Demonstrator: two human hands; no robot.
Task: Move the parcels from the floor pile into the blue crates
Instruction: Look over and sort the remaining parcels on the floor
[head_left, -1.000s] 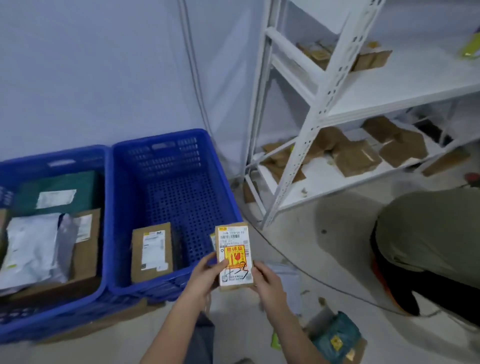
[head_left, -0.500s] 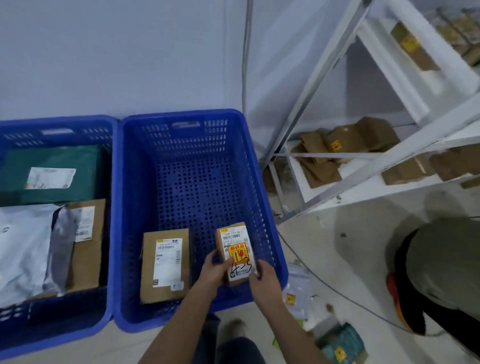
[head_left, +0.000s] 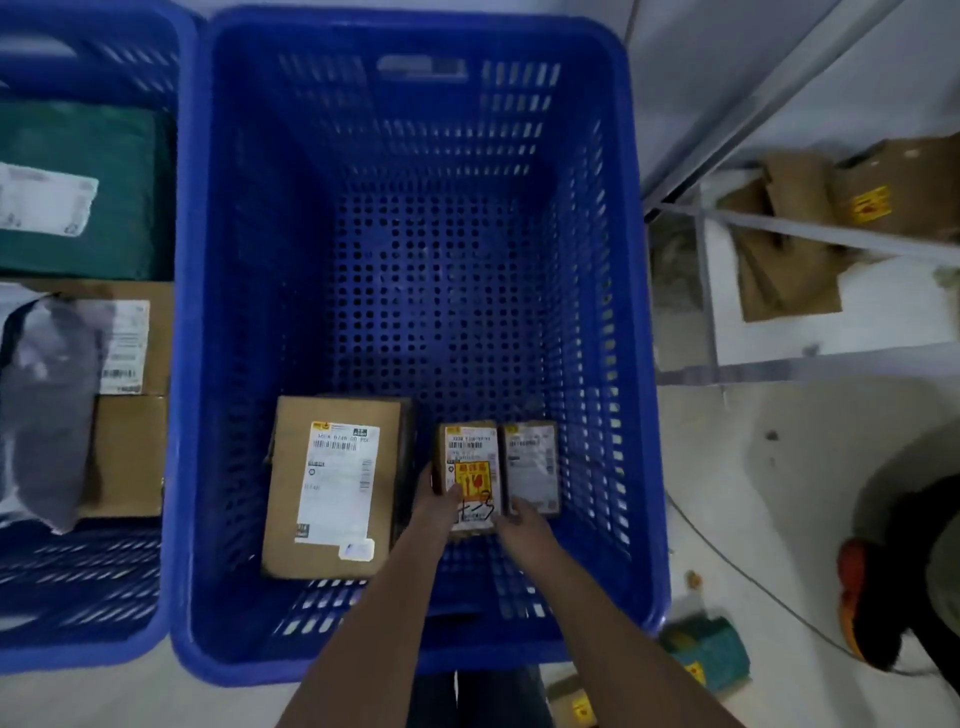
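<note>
My left hand (head_left: 439, 506) pinches the small brown cardboard parcel with the orange sticker (head_left: 470, 475); my right hand (head_left: 522, 525) grips its twin (head_left: 532, 467) beside it, both low in the right blue perforated plastic crate (head_left: 636, 312). They seem light, stiff, possibly fragile; side edges suit. A larger labelled carton (head_left: 332, 483) lies alongside.

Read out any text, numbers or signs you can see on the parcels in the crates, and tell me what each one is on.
Large brown parcel, white label: top line roughly "1006 6748 00 PDI", uncertain; the rest is too blurred.
Small parcel with the orange sticker: barcode, number line and sticker characters too blurred to read.
Small parcel beside it: barcode and print unreadable.
Green parcel and brown parcel in the left crate: labels blurred.
Shelf parcel: yellow sticker unreadable.
</note>
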